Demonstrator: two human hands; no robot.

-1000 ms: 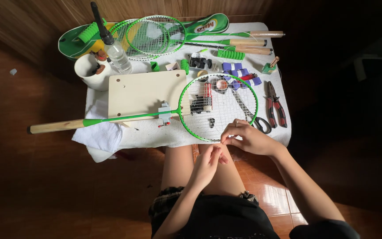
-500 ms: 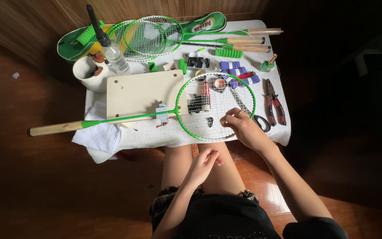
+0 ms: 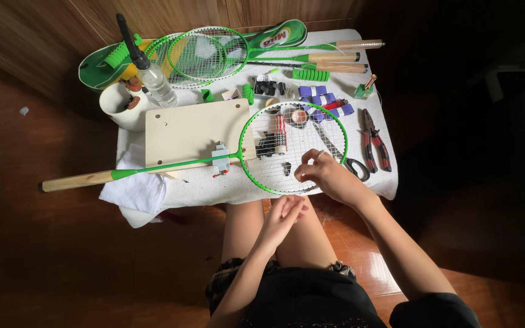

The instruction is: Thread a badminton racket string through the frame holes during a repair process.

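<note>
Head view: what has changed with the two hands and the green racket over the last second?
The right hand has moved from the near rim of the green racket up onto its strings. The left hand, which was close beside the right at the rim, has dropped back over the lap. I cannot tell whether either hand grips anything. Racket, wooden board, scissors and pliers lie as before.

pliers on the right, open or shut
Shut. The red-and-black pliers lie flat on the white cloth with jaws together at the top; only the handles spread a little toward the lower end.

green racket cover (image 3: 277, 36), red-lettered label, table's far edge.
</note>
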